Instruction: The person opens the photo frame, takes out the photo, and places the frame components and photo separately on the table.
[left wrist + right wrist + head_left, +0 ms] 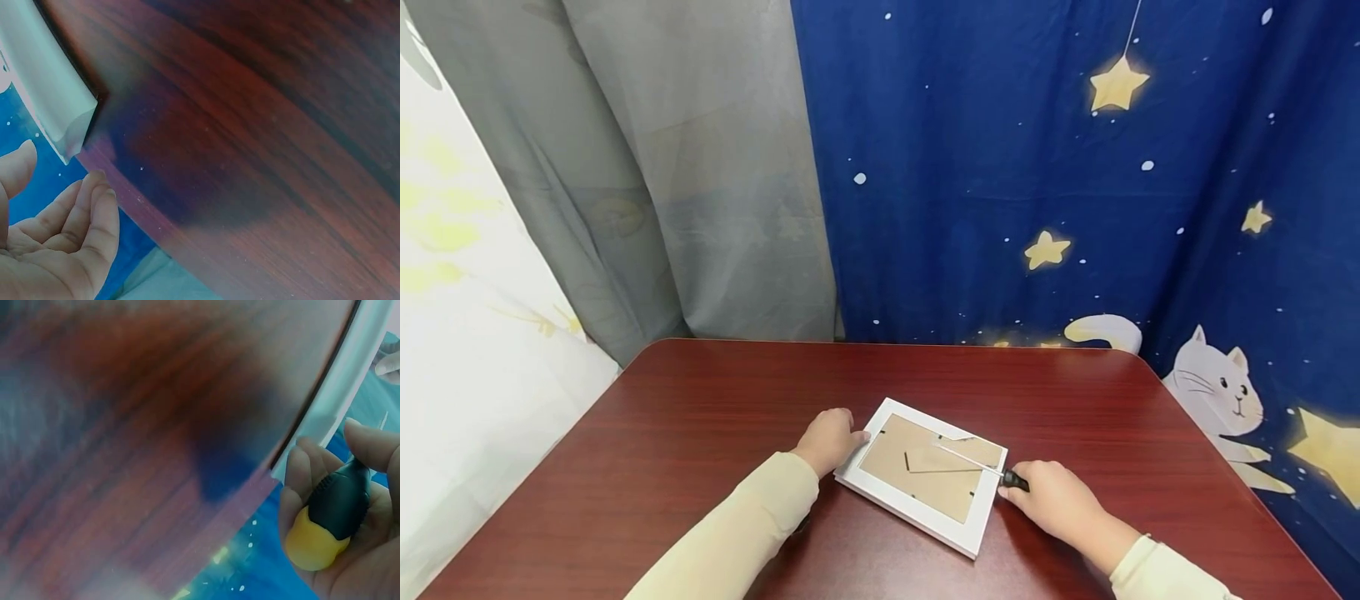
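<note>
A white picture frame [917,510] lies back side up on the table, its tan backing board [925,492] showing. Small dark tabs sit along the board's edges, and a thin stand piece is marked out in its middle. My right hand [1052,496] grips a screwdriver [1016,480] by its handle. In the right wrist view the handle [340,509] is black with a yellow end. Its metal shaft reaches over the board, the tip near the tab at the far edge. My left hand [829,440] is at the frame's left edge, with loosely bent fingers; contact is unclear.
The frame rests on a reddish-brown wooden table [700,400] with rounded far corners. Behind it hang a grey curtain [737,208] and a blue curtain [940,208] with stars and a white cat. A pale cloth [490,400] hangs at the left.
</note>
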`<state>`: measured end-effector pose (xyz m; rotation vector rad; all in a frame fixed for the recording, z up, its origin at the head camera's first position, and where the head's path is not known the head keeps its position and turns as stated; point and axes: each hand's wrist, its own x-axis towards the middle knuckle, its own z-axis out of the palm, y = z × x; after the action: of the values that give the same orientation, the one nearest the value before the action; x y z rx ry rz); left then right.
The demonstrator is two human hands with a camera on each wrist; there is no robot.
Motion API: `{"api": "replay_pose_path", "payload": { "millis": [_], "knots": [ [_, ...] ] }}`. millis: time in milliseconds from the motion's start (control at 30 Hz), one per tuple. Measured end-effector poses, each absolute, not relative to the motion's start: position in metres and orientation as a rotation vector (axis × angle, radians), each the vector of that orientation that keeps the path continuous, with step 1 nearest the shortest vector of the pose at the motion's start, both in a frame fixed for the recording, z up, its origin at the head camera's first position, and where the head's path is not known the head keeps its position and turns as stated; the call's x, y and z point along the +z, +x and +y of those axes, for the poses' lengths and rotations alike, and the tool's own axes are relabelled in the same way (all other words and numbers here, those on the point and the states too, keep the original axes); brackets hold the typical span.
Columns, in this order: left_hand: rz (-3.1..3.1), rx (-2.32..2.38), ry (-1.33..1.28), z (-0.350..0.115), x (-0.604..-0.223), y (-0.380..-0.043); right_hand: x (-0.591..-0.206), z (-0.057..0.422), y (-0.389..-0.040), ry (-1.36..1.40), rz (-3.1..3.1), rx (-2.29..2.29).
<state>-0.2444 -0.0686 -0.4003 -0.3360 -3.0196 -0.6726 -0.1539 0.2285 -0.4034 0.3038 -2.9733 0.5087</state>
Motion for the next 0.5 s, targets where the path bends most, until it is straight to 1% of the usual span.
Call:
{"api": "replay_pose_path", "payload": {
  "millis": [500],
  "knots": [
    [-3.009,-0.641,-0.409,-0.0615,-0.4005,-0.2398,-0.4105,0.2228,-0.1533,0.322,-2.988,0.585]
  ]
}}
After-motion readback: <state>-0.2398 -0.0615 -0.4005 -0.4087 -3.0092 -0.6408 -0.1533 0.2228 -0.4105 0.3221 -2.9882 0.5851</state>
